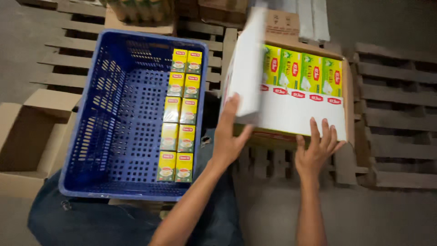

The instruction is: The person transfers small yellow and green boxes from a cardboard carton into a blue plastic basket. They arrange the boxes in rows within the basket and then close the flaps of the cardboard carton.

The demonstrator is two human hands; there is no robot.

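Note:
A cardboard carton (349, 98) lies open on a wooden pallet, with a row of green and yellow tea boxes (302, 73) at its far side and a white sheet over the rest. My left hand (230, 132) grips the carton's raised white flap (248, 68) at its lower edge. My right hand (316, 148) rests with fingers spread on the carton's near edge. To the left, a blue plastic crate (114, 118) sits on my lap, with two columns of yellow tea boxes (180, 118) lined along its right wall.
An empty brown carton (32, 136) stands open at the left. Wooden pallets (396, 118) lie under and around the cartons. More cartons and wrapped goods (141, 11) sit at the back. Grey concrete floor shows at the bottom right.

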